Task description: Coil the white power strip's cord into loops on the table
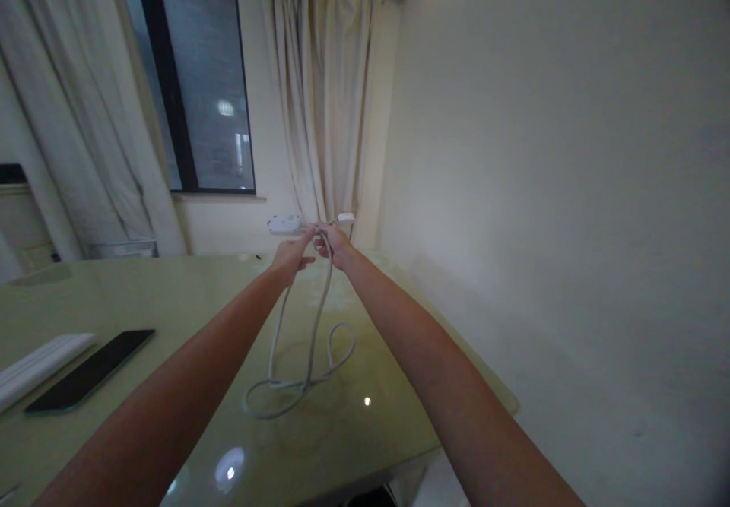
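Observation:
A pale grey power cord (315, 324) hangs from my hands and lies in loose loops on the table. My right hand (335, 245) is closed around the cord, and a white plug (345, 219) shows just beyond its fingers. Beside it my left hand (292, 255) pinches the cord near its top, with the lower fingers partly bent. A white power strip (284, 224) is held up just past my left hand. How the cord joins the strip is hidden by my fingers.
The glossy greenish table (388, 423) reflects ceiling lights. On its left lie a black flat panel (91, 370) and a long white object (42, 362). A wall (541, 188) runs along the right; curtains (336, 96) and a window (208, 81) are behind.

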### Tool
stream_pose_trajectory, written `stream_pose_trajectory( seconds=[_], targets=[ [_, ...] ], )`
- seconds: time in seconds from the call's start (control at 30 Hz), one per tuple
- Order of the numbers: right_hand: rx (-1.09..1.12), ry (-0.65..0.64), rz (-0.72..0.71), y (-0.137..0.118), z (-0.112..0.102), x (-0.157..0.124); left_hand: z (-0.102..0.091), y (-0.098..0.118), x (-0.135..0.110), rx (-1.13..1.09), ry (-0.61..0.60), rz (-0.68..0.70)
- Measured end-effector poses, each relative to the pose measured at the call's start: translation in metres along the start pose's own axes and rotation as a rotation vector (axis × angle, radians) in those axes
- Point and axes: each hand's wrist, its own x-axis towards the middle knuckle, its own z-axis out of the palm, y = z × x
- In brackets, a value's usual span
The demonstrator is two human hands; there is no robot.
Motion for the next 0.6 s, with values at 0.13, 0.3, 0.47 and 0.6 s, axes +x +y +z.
stream_pose_trajectory(
  seconds=[0.13, 0.3, 0.47, 0.6],
  targets=[
    [-0.013, 0.007, 0.011, -0.004, -0.007, -0.008, -0.002, 0.002, -0.003, -0.06, -0.153, -0.021],
    [-0.091, 0.089, 0.0, -0.005, -0.013, -0.009, 0.003, 0.003, -0.011, -0.111, -0.202, 0.114],
    [-0.27, 0.22, -0.065, 0.003, -0.008, -0.002, 0.006, 0.001, -0.011, -0.001, 0.02, 0.262],
    [-0.505, 0.24, -0.195, 0.009, 0.001, -0.003, -0.008, 0.005, -0.009, 0.167, 0.188, 0.385]
  ],
)
